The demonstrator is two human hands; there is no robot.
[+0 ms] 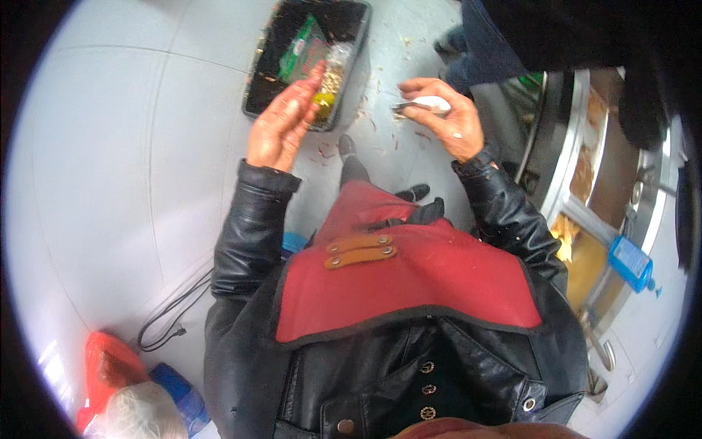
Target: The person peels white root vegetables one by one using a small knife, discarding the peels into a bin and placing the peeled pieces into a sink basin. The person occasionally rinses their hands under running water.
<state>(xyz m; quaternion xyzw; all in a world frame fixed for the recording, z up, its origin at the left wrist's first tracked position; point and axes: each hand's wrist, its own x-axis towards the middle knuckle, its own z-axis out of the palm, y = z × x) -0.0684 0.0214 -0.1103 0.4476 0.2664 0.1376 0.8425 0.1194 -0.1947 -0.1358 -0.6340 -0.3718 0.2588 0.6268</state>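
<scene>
My left hand (282,126) is raised with its fingers stretched out, and nothing shows in its grasp. From my view it overlaps the near part of a black plastic bin (359,38). Inside the bin lie a green printed packet (301,52), a clear plastic bag of pale bits (333,77) and something yellow-green (323,100). To the right, my right hand (458,118) grips a small white-handled peeler (430,103). Its dark metal end points left, towards my left hand. A small pale scrap sticks to the back of my right hand.
Reddish and pale peelings (386,140) litter the grey floor around the bin. Another person's dark trousers (493,49) are at the upper right. A metal-framed unit (565,137) stands on my right, with a blue bottle (630,263). A black cable (164,324) and a red plastic bag (112,356) lie lower left.
</scene>
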